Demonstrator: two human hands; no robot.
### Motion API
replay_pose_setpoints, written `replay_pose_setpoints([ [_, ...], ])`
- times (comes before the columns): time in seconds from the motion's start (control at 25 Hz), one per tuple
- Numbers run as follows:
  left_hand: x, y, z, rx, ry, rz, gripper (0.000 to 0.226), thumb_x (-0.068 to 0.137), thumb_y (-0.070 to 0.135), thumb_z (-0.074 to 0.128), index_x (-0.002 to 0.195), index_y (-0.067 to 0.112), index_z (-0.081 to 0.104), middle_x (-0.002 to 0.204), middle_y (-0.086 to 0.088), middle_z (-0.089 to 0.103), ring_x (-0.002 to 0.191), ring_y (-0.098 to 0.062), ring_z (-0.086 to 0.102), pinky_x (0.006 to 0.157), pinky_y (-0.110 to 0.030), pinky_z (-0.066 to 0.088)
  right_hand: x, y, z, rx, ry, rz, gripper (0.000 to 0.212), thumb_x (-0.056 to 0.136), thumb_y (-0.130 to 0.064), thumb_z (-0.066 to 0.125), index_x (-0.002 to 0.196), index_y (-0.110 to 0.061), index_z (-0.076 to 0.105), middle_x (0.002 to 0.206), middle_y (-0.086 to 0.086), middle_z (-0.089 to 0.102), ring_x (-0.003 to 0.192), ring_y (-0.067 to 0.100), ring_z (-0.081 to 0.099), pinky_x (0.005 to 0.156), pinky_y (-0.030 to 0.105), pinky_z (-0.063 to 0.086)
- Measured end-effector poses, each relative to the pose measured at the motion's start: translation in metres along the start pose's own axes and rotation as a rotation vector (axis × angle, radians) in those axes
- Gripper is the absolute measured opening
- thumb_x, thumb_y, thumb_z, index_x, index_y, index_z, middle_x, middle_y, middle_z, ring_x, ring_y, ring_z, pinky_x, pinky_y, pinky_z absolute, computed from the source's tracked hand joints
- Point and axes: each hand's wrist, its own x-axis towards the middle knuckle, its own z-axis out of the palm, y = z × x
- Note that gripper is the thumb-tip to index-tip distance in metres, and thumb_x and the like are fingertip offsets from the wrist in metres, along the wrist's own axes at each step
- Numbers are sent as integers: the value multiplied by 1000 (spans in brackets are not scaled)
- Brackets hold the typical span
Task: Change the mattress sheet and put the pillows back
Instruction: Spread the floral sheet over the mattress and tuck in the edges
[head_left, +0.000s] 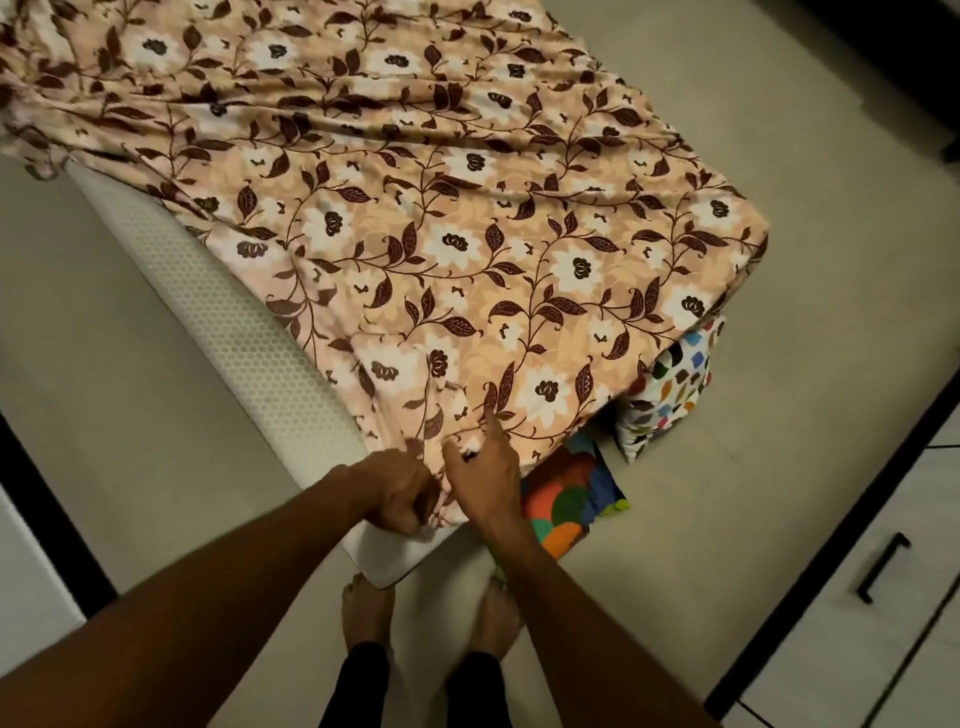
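Left hand clenched on bunched sheet hem at near mattress corner; right hand pinches same hem, index finger extended. Corner bare. Advice: pull hem taut, hook fully under corner, smooth wrinkles diagonally. Pillows on floor beside mattress.

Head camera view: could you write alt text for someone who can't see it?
Both hands work a peach floral bedsheet at the near corner of a white foam mattress; the left hand grips it. Two colourful patterned pillows lie on the floor beside.
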Motion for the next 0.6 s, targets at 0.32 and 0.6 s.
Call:
replay_pose_setpoints([
  [0.32,0,19,44,-520,-321,-37,28,95,-4,57,118,-12,69,117,-30,69,100,-32,68,68,-16,53,-50,51,17,-197,-254,-318,18,86,-28,53,94,-23,67,89,8,74,86,30,68,66,30,40],
  [0.6,-25,-18,46,-3,683,-11,36,77,24,73,112,26,63,123,1,59,106,-17,56,81,-37,51,-96,84,30,-615,-473,-580,35,89,-44,46,102,-20,67,98,8,68,91,27,63,78,39,49],
])
